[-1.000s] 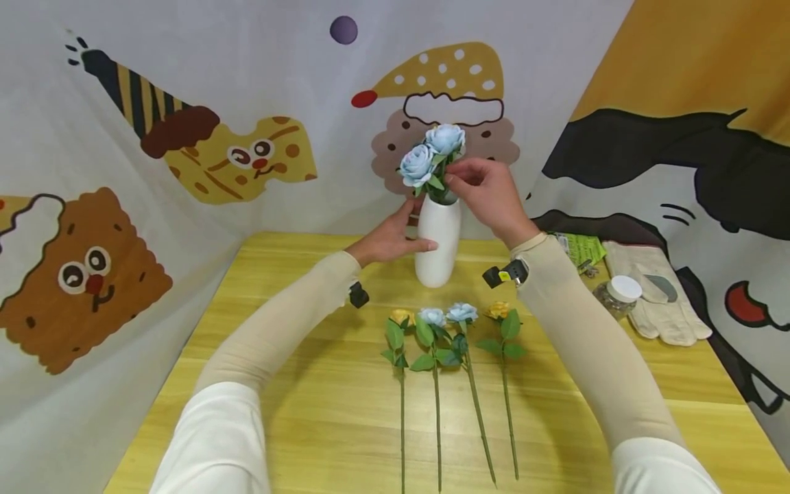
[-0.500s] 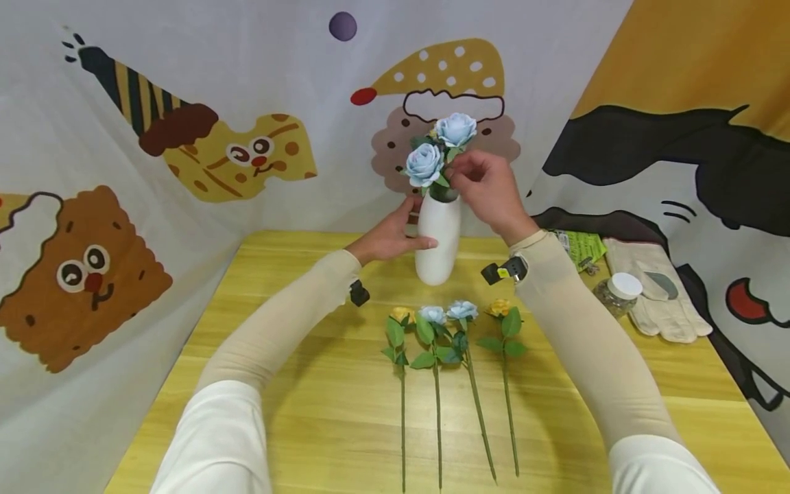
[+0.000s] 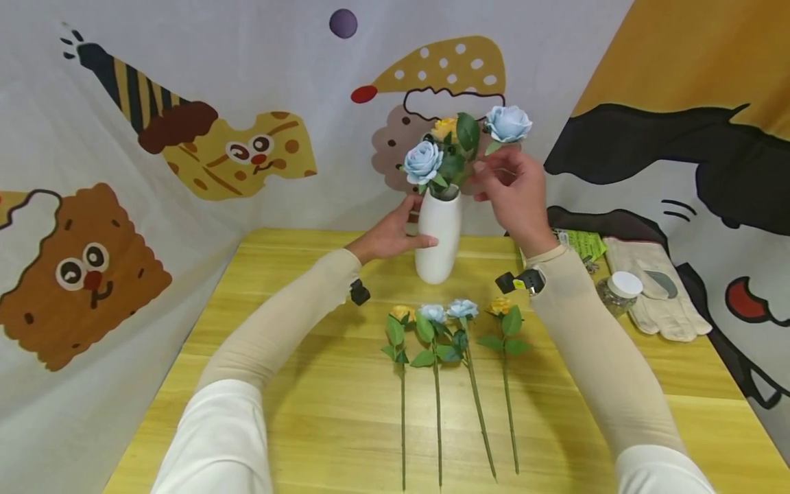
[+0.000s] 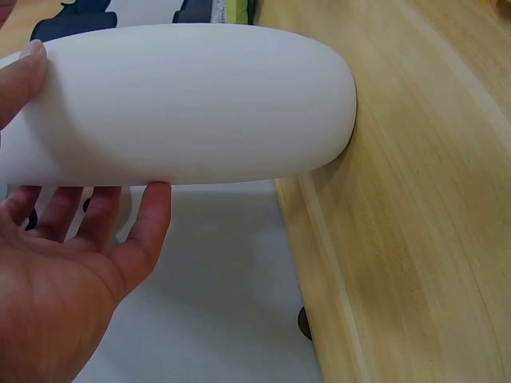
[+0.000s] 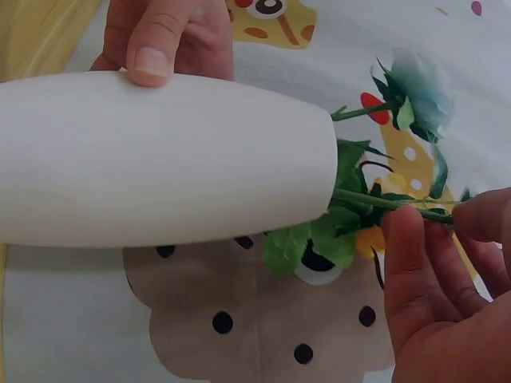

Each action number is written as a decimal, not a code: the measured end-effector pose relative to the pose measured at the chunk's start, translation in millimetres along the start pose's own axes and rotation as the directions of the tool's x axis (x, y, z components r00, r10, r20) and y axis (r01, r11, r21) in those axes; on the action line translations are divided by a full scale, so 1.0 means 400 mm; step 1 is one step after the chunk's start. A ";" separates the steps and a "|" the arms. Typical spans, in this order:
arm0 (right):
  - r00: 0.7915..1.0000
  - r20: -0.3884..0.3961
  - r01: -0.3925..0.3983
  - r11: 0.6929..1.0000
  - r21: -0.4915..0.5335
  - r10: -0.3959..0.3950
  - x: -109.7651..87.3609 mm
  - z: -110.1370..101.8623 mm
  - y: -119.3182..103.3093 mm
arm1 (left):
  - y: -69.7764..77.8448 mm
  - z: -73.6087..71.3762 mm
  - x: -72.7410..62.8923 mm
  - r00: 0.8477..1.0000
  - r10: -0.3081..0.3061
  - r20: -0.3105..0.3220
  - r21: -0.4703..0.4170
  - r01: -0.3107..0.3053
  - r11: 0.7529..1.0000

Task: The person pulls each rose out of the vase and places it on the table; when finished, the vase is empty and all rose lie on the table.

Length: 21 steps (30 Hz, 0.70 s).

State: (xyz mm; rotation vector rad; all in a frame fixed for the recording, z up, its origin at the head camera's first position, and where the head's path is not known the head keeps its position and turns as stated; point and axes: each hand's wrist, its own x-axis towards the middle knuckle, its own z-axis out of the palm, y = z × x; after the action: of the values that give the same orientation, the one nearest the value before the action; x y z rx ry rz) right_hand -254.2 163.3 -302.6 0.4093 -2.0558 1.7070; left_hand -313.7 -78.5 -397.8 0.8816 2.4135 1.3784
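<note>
A white vase (image 3: 439, 237) stands at the back of the table, leaning slightly. My left hand (image 3: 390, 235) grips its side, the thumb across the front; in the left wrist view the fingertips of that hand (image 4: 64, 287) touch the opposite side. Above the mouth, my right hand (image 3: 518, 195) pinches the stem of a blue artificial rose (image 3: 509, 124) whose bloom tilts right. The right wrist view shows the pinched stem (image 5: 359, 199) running into the vase opening. A second blue rose (image 3: 422, 162) and a yellow rose (image 3: 444, 129) with green leaves are also in the vase.
In front of the vase lie two yellow roses (image 3: 403, 315) and two blue roses (image 3: 462, 309), stems toward me. A lidded jar (image 3: 619, 293), pale work gloves (image 3: 660, 295) and a green packet (image 3: 583, 247) sit at the right. A printed cloth (image 3: 296, 41) hangs behind.
My right hand has moved right, carrying its blue rose away from the other blue one. The yellow rose and leaves now show between them. My left hand stays on the vase.
</note>
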 end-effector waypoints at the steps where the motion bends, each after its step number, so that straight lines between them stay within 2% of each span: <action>1: 1.000 -0.012 0.009 1.000 0.007 -0.009 -0.004 -0.005 0.000 | 0.001 -0.001 0.000 1.000 0.000 0.000 -0.002 0.000 1.000; 6: 0.995 -0.071 0.073 0.996 0.058 -0.069 -0.031 -0.022 0.003 | 0.001 -0.001 -0.001 1.000 0.000 0.000 -0.004 0.000 1.000; 12: 0.979 -0.137 0.175 0.964 0.202 -0.150 -0.056 -0.024 0.014 | 0.000 0.001 -0.001 1.000 -0.011 -0.003 -0.005 0.011 1.000; 16: 0.957 -0.190 0.257 0.942 0.215 -0.217 -0.068 -0.027 0.015 | 0.003 0.003 0.001 1.000 -0.021 0.000 -0.004 0.021 1.000; 21: 0.912 -0.285 0.365 0.901 0.235 -0.295 -0.080 -0.035 0.009 | 0.002 0.004 0.001 1.000 -0.024 -0.001 -0.014 0.024 1.000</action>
State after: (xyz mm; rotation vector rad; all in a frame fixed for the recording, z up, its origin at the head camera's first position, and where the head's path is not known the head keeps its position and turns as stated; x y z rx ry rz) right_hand -226.4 176.2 -319.9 0.5745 -1.4724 1.7410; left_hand -313.2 -76.8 -398.0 0.8456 2.4042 1.3854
